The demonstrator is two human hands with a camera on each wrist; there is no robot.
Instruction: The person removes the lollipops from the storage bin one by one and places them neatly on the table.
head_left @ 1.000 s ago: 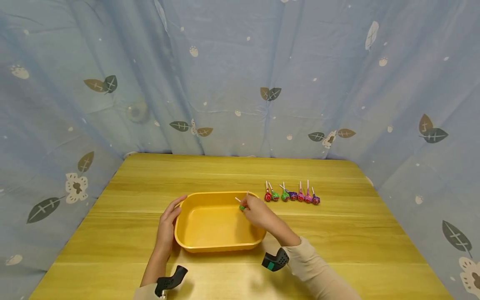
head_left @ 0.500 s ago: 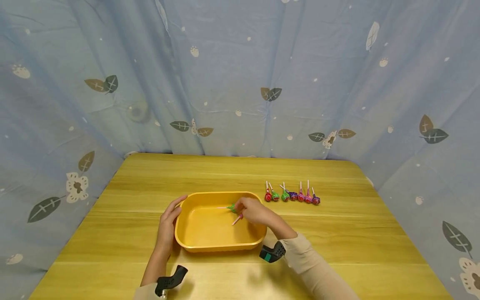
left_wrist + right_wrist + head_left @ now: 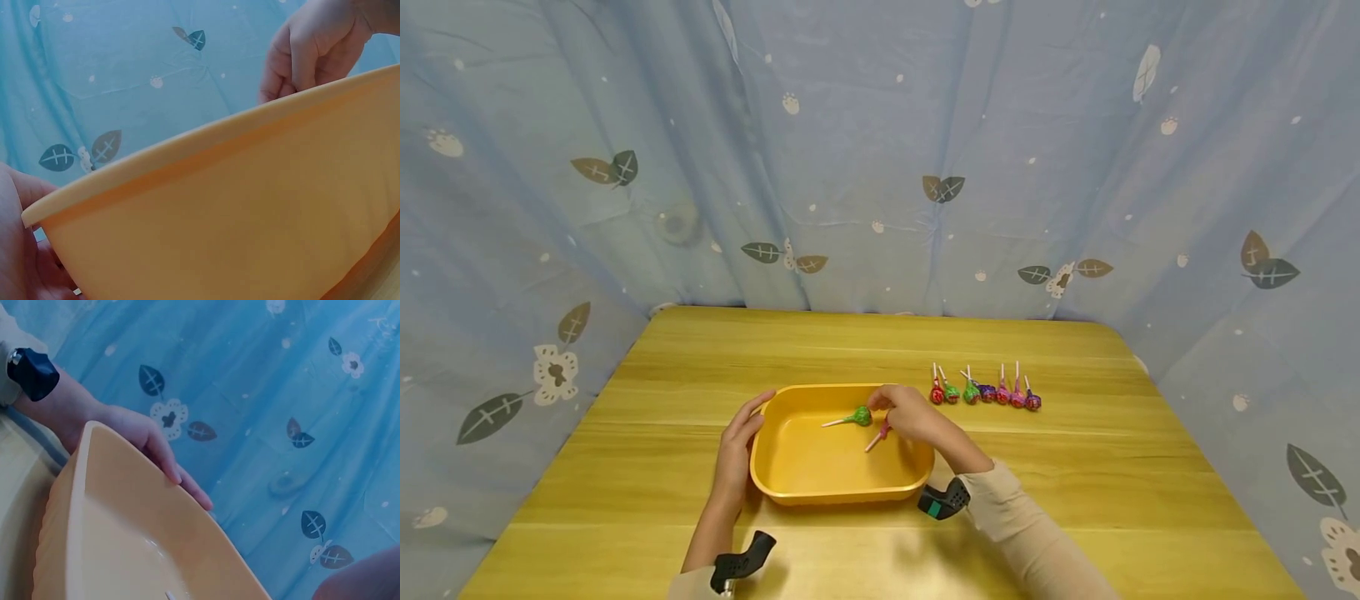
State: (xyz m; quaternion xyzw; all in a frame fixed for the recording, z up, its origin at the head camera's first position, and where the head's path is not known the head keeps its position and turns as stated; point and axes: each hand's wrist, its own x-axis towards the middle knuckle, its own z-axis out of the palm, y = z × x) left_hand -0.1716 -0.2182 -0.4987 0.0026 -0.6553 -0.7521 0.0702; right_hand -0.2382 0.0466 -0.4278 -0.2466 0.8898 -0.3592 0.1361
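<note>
My left hand (image 3: 732, 450) grips the left end of a yellow plastic basin (image 3: 838, 493), its fingers along the outer wall and rim. The left wrist view shows the basin's outer wall (image 3: 206, 225) beside that hand. My right hand (image 3: 913, 417) is inside the basin at the right, fingers loosely bent downward. Just left of its fingertips lies a green lollipop (image 3: 859, 416), stick to the left. A pink lollipop (image 3: 878, 435) slants below the hand, its head partly covered by it. In the left wrist view the right hand (image 3: 312, 56) shows above the rim, its fingertips hidden.
Several lollipops lie in a row right of the basin: a red one (image 3: 937, 394), green ones (image 3: 972, 393), pink ones (image 3: 1017, 398) and purple ones (image 3: 1033, 402). A wooden table (image 3: 1075, 483) carries everything. A blue leaf-patterned curtain (image 3: 880, 167) hangs behind and along the sides.
The right hand has gone down into the basin with the green and pink lollipops, which now lie there with its fingers drawn off the green one. The left hand has stayed on the rim.
</note>
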